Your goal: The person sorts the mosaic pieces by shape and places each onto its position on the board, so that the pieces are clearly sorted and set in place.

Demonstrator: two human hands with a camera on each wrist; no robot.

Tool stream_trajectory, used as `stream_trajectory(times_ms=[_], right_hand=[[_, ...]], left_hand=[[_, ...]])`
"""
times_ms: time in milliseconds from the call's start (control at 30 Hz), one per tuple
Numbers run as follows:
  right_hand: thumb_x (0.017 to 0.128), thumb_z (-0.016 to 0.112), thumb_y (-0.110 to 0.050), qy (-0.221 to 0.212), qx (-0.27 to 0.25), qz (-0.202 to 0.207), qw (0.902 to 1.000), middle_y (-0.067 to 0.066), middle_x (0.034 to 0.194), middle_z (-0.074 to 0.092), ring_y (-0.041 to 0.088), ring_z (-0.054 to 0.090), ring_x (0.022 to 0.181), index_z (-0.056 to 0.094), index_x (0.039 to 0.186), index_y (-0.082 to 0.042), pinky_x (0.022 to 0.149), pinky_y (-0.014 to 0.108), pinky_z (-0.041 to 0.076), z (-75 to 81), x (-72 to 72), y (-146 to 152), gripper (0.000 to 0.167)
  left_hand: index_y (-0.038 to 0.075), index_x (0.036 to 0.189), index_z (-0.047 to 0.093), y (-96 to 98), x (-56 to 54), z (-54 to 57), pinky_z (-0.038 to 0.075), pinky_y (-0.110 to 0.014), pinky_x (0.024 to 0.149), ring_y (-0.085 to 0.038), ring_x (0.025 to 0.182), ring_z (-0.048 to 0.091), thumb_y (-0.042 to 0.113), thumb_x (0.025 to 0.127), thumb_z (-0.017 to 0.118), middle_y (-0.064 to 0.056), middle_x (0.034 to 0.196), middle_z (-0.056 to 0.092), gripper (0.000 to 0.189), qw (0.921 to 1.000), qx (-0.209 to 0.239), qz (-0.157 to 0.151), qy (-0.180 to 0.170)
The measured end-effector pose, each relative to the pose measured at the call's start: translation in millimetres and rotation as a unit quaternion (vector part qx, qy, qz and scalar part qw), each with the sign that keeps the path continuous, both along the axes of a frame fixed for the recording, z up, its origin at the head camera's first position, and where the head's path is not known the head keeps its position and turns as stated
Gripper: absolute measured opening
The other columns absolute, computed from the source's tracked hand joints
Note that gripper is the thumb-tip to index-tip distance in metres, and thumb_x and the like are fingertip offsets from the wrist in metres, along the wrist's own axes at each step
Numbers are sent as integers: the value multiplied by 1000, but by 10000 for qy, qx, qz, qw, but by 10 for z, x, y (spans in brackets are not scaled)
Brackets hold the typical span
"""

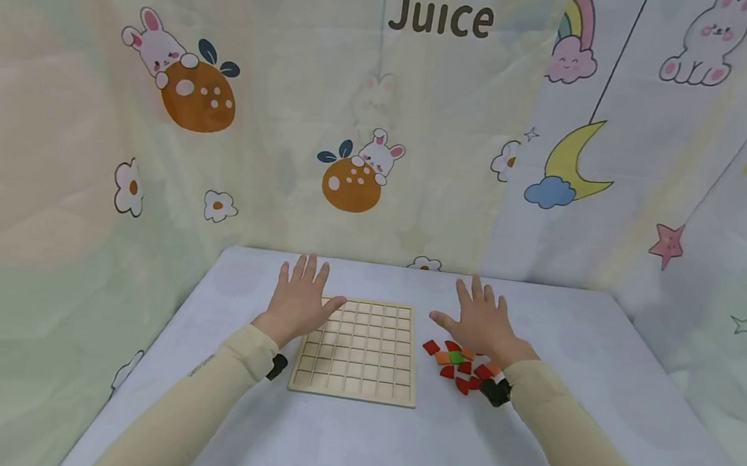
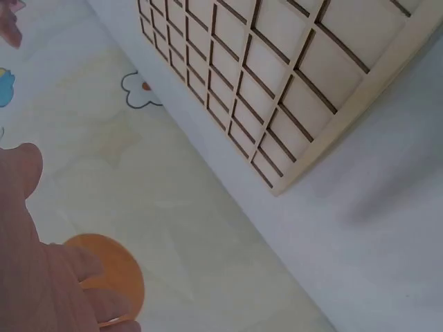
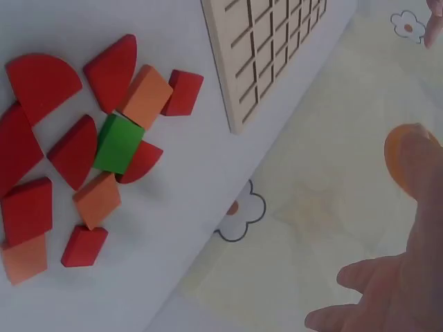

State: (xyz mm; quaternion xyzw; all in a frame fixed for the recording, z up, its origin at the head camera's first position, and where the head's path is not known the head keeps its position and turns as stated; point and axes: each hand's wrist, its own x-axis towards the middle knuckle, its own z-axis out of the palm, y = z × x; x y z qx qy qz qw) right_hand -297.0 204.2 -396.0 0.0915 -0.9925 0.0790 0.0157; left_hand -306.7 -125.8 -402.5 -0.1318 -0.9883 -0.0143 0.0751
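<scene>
A light wooden grid board (image 1: 361,351) with square recesses lies on the table, and none of its cells holds a piece. My left hand (image 1: 298,303), fingers spread, hovers over the board's far left corner and holds nothing. To the right of the board sits a loose pile of small blocks: red quarter-round pieces (image 3: 46,84), red squares (image 3: 28,209), orange squares (image 3: 145,95) and one green square (image 3: 119,143). Above the far side of this pile my right hand (image 1: 483,326) is spread too, with nothing in it. Both palms face down and away from me.
A white-covered table (image 1: 350,451) carries everything. Behind it and at both sides hangs a printed cloth (image 1: 278,101) with rabbits, oranges and flowers. Dark wrist bands (image 1: 496,392) show beneath both sleeves.
</scene>
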Motion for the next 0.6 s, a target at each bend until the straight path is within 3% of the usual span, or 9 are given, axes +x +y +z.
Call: stream_trajectory(times_ms=[267,433,600], right_hand=[[92,59,-53,120,-141,413,9990,29,155,24,52,29,137,30,152,-1,112,68,25,-191,132,-37,84],[93,59,-49,80,-277,436,9986,30,153,29,52,33,136,33,150,1,110,67,29,-353,222,-52,80],[92,62,-46,120,-313,429,9985,29,148,37,48,38,134,42,144,3,109,62,36,-509,259,-49,74]], left_hand=[[3,155,22,-64,90,-166,9,-62,119,-39,148,9,64,97,36,-23,160,15,85,9998,120,37,-152],[2,153,25,-89,122,-259,12,-62,119,-40,148,13,61,98,39,-25,159,17,83,9997,173,20,-196],[1,153,27,-96,177,-349,19,-62,117,-42,144,23,58,98,44,-26,157,21,81,9967,587,60,-560]])
